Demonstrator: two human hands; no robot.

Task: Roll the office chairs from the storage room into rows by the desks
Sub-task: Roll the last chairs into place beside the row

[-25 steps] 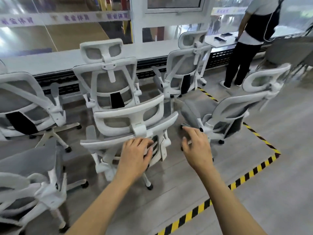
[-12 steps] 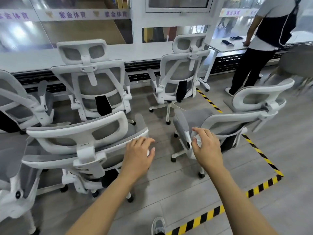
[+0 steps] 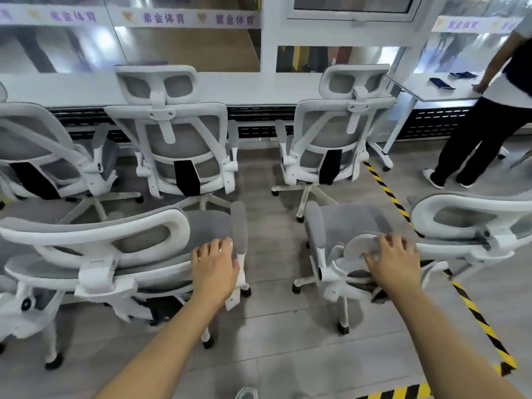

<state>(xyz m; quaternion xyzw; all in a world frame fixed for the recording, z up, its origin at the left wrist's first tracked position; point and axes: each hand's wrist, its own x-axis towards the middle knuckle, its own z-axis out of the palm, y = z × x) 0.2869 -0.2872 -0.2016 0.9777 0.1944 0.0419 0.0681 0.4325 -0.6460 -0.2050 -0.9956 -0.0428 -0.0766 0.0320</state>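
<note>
Right chair now squarer beside left chair, seats toward desk

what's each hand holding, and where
Left hand grips the left chair at its backrest's right end; right hand grips the right chair at its backrest's left corner.
</note>
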